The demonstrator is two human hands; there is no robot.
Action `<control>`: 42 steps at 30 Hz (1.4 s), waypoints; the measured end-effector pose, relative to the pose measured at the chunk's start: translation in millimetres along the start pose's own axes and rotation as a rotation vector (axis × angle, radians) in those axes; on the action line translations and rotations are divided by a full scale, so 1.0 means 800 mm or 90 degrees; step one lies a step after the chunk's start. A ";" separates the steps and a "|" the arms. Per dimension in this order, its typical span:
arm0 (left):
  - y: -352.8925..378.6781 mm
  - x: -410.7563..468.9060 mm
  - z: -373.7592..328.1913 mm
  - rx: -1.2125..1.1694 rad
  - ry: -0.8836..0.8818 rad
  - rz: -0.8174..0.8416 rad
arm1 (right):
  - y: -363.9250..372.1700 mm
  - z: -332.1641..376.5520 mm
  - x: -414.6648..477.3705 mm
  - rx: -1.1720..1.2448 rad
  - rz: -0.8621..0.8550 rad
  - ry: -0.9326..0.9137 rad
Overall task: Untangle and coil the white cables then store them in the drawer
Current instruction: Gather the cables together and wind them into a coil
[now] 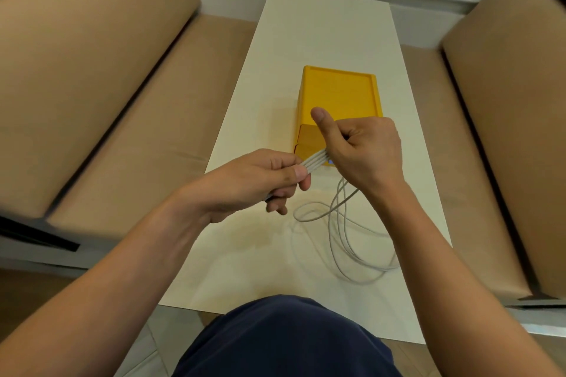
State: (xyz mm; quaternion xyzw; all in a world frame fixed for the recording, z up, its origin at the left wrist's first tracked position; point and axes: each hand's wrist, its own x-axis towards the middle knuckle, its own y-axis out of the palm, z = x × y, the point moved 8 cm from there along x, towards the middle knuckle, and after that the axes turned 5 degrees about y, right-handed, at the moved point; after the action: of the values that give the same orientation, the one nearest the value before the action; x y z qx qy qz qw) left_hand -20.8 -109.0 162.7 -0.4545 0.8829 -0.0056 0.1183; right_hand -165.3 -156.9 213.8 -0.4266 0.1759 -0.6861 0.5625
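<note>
A person is sitting at the near end of a long pale surface [321,34], holding a white cable [315,159] up between both hands above it. Several strands of the cable are lying side by side in a flat band, stretching across the short gap from one hand to the other.

The left hand [263,180] is pinching the near end of that band. Its fingers [303,185] are curling under the strands while the thumb is pressing down on top, so the cable is sitting clamped between them. The right hand [364,150] is closing into a fist on the far end of the band. Its fingers [364,131] are curling in tight, the thumb is sticking up free of the cable, and the strands are disappearing into the underside of the fist.

From below the right hand the rest of the cable is hanging down and spreading in loose loops [346,239] on the surface, between the hands and the person's lap. The loops are crossing each other and reaching towards the right edge of the surface.

A yellow drawer box [340,92] is standing on the surface just beyond the hands, its near face partly hidden by them. The cable is not lying in it. Tan sofas [92,76] are flanking the surface on both sides, and dark blue clothing [284,340] is showing at the bottom.
</note>
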 end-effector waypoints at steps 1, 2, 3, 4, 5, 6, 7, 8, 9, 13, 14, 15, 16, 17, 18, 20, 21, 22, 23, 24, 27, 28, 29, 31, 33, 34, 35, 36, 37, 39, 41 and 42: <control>0.001 0.001 -0.003 0.027 0.001 -0.008 | 0.003 -0.005 0.003 -0.032 -0.009 -0.002; 0.001 0.002 -0.007 0.051 0.005 -0.019 | 0.007 -0.010 0.005 -0.055 -0.019 0.003; 0.000 0.002 -0.010 0.067 0.010 -0.033 | 0.009 -0.013 0.007 -0.071 -0.029 0.013; -0.003 0.003 -0.011 0.074 0.012 -0.047 | 0.010 -0.013 0.008 -0.081 -0.037 0.016; -0.006 0.002 -0.009 0.086 0.006 -0.055 | 0.011 -0.010 0.006 -0.082 -0.044 0.007; -0.008 0.001 -0.004 0.104 -0.004 -0.058 | 0.009 -0.003 0.003 -0.071 -0.047 -0.018; -0.010 -0.002 0.001 0.126 -0.014 -0.058 | 0.005 0.008 -0.002 -0.053 -0.049 -0.055; -0.012 -0.005 0.006 0.146 -0.018 -0.058 | 0.001 0.020 -0.007 -0.038 -0.051 -0.095; -0.013 -0.008 0.007 0.161 -0.012 -0.053 | -0.002 0.026 -0.011 -0.030 -0.050 -0.121; -0.006 -0.009 -0.015 0.161 0.065 -0.024 | 0.011 0.007 -0.003 -0.011 -0.042 -0.079; -0.005 -0.010 -0.017 0.147 0.072 -0.023 | 0.016 0.002 -0.004 -0.013 -0.043 -0.063; -0.006 -0.011 -0.018 0.129 0.075 -0.027 | 0.018 -0.001 -0.004 -0.009 -0.041 -0.053; -0.008 -0.011 -0.017 0.118 0.072 -0.027 | 0.019 -0.003 -0.004 -0.004 -0.037 -0.045; -0.009 -0.010 -0.012 0.123 0.059 -0.026 | 0.019 -0.006 -0.005 0.005 -0.030 -0.036; -0.012 -0.010 -0.007 0.141 0.040 -0.029 | 0.020 -0.008 -0.006 0.027 -0.010 -0.027; -0.020 -0.011 0.004 0.190 0.002 -0.049 | 0.025 -0.010 -0.009 0.113 0.096 0.000; -0.024 -0.011 0.009 0.206 -0.014 -0.058 | 0.028 -0.013 -0.010 0.145 0.172 0.021; -0.028 -0.013 0.013 0.207 -0.030 -0.067 | 0.030 -0.014 -0.012 0.160 0.259 0.037; -0.032 -0.015 0.017 0.193 -0.044 -0.073 | 0.030 -0.013 -0.017 0.162 0.350 0.041; -0.035 -0.017 0.020 0.169 -0.053 -0.074 | 0.030 -0.013 -0.023 0.163 0.436 0.037; -0.036 -0.027 0.021 0.114 -0.071 -0.048 | 0.027 -0.020 -0.034 0.145 0.572 0.024; -0.034 -0.028 0.020 0.104 -0.073 -0.031 | 0.028 -0.021 -0.034 0.139 0.581 0.023; -0.033 -0.029 0.019 0.097 -0.071 -0.015 | 0.029 -0.020 -0.033 0.135 0.579 0.024; -0.033 -0.029 0.017 0.100 -0.062 0.012 | 0.032 -0.019 -0.029 0.119 0.564 0.039; -0.036 -0.029 0.017 0.123 -0.056 0.024 | 0.034 -0.019 -0.024 0.086 0.553 0.043; -0.038 -0.029 0.018 0.134 -0.060 0.023 | 0.036 -0.017 -0.024 0.067 0.549 0.032; -0.040 -0.030 0.020 0.145 -0.069 0.018 | 0.036 -0.015 -0.025 0.056 0.543 0.014; -0.043 -0.030 0.023 0.159 -0.081 0.007 | 0.035 -0.011 -0.026 0.060 0.534 -0.002; -0.047 -0.029 0.026 0.177 -0.095 -0.009 | 0.033 -0.007 -0.027 0.081 0.525 -0.012; -0.053 -0.028 0.031 0.211 -0.118 -0.040 | 0.029 -0.002 -0.030 0.146 0.512 -0.009; -0.056 -0.028 0.029 0.217 -0.107 -0.051 | 0.026 -0.006 -0.030 0.187 0.496 0.024; -0.056 -0.028 0.026 0.203 -0.089 -0.044 | 0.026 -0.009 -0.030 0.189 0.488 0.043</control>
State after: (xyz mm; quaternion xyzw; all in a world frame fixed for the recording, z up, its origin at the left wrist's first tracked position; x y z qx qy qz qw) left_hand 32.0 -115.2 152.7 -0.4596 0.8442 -0.1179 0.2493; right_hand -158.3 -142.8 185.4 -0.2215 0.2398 -0.4584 0.8266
